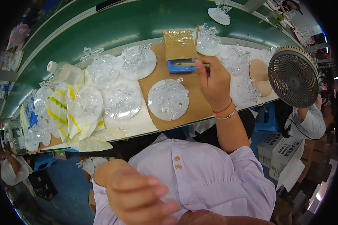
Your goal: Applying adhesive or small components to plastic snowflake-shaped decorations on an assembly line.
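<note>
My right hand [213, 80] reaches over the bench and pinches a thin wooden stick [191, 64], whose tip lies at a small blue tray [181, 66] under a brown taped box [179, 44]. A round clear glass disc with glass figures [168, 99] lies on the brown mat just left of that hand. My left hand [137, 195] is raised close to the camera over my lilac shirt, blurred, fingers loosely curled, with nothing seen in it.
Several more glass discs with figures [122, 100] cover the white sheet and the bench. A plastic bottle [65, 72] stands at the left, a round fan [293, 76] at the right. A green conveyor belt [139, 22] runs behind. Other people sit at both sides.
</note>
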`<state>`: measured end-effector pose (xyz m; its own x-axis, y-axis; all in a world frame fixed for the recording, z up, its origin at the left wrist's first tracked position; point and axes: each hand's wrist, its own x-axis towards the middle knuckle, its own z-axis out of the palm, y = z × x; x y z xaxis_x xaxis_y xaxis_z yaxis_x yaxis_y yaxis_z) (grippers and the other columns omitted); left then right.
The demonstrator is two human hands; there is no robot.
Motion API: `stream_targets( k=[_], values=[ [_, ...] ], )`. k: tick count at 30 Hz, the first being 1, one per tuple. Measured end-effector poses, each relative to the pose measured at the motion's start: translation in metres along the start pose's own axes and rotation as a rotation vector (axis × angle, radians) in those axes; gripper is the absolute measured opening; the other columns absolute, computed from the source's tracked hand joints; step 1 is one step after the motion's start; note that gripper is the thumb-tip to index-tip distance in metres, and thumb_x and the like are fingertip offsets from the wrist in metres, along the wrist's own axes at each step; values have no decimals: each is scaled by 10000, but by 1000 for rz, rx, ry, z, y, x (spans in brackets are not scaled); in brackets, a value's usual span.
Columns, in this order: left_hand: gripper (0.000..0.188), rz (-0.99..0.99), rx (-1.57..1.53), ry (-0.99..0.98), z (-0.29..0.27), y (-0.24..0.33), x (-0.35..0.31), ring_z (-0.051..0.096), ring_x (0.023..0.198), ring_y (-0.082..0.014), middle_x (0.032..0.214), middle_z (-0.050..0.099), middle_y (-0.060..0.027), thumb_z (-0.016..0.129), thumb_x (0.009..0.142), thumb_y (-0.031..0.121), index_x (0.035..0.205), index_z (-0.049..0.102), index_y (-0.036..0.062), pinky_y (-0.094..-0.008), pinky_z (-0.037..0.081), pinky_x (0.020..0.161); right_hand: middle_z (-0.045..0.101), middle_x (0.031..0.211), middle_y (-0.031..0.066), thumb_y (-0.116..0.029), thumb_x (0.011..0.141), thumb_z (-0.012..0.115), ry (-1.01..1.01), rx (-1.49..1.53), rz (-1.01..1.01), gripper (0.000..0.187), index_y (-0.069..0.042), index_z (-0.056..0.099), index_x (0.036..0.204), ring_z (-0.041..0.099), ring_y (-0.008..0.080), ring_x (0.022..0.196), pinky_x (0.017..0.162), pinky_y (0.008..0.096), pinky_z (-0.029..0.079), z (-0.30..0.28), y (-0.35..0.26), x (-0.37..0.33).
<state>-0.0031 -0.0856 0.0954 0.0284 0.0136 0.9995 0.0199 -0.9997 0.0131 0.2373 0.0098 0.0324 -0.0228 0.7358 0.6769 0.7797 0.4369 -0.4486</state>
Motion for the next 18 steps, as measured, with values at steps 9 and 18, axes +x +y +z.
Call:
stream_targets(
  k=[9,18],
  values=[
    [340,-748,177,-519,3,-13,-97,618,951,-295,1109,634,-122,681,674,-40,999,671,63,-346,508,828,613,730,125,-110,914,636,-44,77,-24,112,-16,577,930,603,245,576,536,315,479,17,4,6],
    [368,-747,230,-547,13,-22,-119,546,1113,-355,1234,553,-178,683,671,-71,1011,662,71,-401,453,923,611,723,117,-101,921,616,-134,69,21,95,-20,569,912,591,238,548,509,308,460,16,11,13]
  ],
)
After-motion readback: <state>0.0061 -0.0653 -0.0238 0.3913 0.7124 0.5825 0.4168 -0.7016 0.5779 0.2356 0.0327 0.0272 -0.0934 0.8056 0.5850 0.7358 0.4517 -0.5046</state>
